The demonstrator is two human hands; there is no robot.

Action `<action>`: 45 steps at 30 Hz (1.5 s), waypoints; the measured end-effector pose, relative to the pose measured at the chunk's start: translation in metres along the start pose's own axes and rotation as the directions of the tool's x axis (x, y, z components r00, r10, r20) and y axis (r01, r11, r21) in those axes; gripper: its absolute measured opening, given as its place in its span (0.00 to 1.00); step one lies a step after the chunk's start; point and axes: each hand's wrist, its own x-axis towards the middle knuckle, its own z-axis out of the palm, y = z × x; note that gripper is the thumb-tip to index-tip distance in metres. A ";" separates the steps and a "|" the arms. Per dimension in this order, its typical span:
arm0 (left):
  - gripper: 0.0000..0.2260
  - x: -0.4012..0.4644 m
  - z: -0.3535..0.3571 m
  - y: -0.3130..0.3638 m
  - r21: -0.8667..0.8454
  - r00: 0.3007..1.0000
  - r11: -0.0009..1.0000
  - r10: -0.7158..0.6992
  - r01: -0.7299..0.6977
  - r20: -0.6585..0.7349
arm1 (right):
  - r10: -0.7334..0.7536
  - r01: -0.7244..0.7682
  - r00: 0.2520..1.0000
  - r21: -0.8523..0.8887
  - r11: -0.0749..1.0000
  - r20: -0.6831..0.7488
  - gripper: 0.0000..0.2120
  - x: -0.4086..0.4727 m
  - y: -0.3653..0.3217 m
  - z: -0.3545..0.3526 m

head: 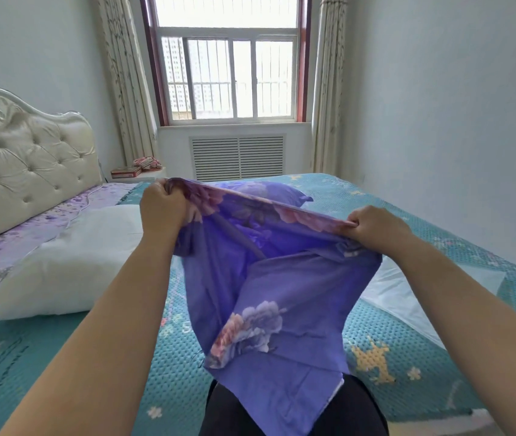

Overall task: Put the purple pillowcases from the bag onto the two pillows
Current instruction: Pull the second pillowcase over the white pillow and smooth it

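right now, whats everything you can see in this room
pillowcase in hand: 1, purple floral, held up over the bed by both hands
covered pillow: 1, purple floral, far side of the bed
bare pillow: 1, white, left on the bed
plastic bag: 1, clear white, flat on the bed at right
bed cover: 1, teal
headboard: 1, cream tufted, left
window: 1, far wall
curtains: 2, pale patterned
left hand: 1, gripping the top edge
right hand: 1, gripping the top edge
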 end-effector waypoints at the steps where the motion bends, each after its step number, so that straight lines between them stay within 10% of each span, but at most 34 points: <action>1: 0.09 0.000 0.002 0.001 -0.082 0.999 0.996 -0.037 0.036 -0.005 | 0.045 -0.045 0.999 -0.048 0.998 -0.009 0.20 0.000 0.001 0.000; 3: 0.12 0.005 0.004 0.000 -0.284 0.992 0.951 -0.129 0.125 0.005 | 0.125 -0.126 0.992 -0.024 0.992 -0.028 0.18 -0.001 0.000 0.001; 5: 0.13 0.007 0.003 0.002 -0.468 0.974 0.854 -0.201 0.228 0.107 | 0.236 -0.211 0.971 0.368 0.906 -0.024 0.15 0.001 0.006 0.007; 8: 0.14 0.005 0.004 0.006 -0.471 0.975 0.855 -0.157 0.215 0.160 | 0.324 -0.397 0.852 0.911 -0.112 0.411 0.11 0.003 0.006 0.003; 10: 0.15 0.007 0.003 0.006 -0.373 0.986 0.917 -0.102 0.144 0.129 | 0.219 -0.356 0.840 0.808 -0.469 0.497 0.11 0.007 0.002 -0.007; 11: 0.15 0.009 0.001 0.006 -0.326 0.989 0.938 -0.081 0.118 0.125 | 0.204 -0.319 0.865 0.815 -0.484 0.459 0.09 0.011 -0.002 -0.017; 13: 0.16 0.015 -0.005 0.008 -0.267 0.992 0.960 -0.052 0.080 0.112 | 0.336 -0.108 0.924 0.966 -0.234 0.184 0.05 0.012 -0.014 -0.042; 14: 0.17 0.019 -0.009 0.010 -0.246 0.994 0.967 -0.033 0.057 0.101 | 0.426 0.052 0.901 0.994 0.092 -0.086 0.04 0.010 -0.020 -0.054; 16: 0.20 0.026 -0.018 0.014 -0.182 0.998 0.983 -0.010 0.021 0.062 | 0.343 0.216 0.719 0.664 0.716 -0.604 0.06 0.005 -0.031 -0.070; 17: 0.21 0.028 -0.021 0.018 -0.146 0.999 0.989 -0.007 0.012 0.033 | 0.235 0.268 0.650 0.507 0.819 -0.723 0.08 0.000 -0.039 -0.077; 22: 0.22 0.012 -0.035 0.020 0.018 0.980 1.000 -0.002 0.006 -0.200 | 0.024 0.379 0.569 0.289 0.879 -0.822 0.10 0.001 -0.052 -0.070; 29: 0.23 -0.017 -0.047 0.023 0.196 0.949 0.977 0.137 -0.082 -0.284 | 0.094 0.368 0.586 0.368 0.854 -0.805 0.15 -0.016 -0.061 -0.055; 38: 0.18 -0.009 -0.067 0.048 0.302 0.702 0.889 0.458 -0.344 -0.545 | -0.051 0.423 0.123 0.006 0.906 -0.991 0.11 -0.003 -0.076 -0.108; 45: 0.12 0.016 -0.047 -0.011 0.487 0.900 0.866 0.299 -0.116 -0.317 | -0.099 0.102 0.721 -0.036 0.994 -0.686 0.21 0.052 -0.061 -0.044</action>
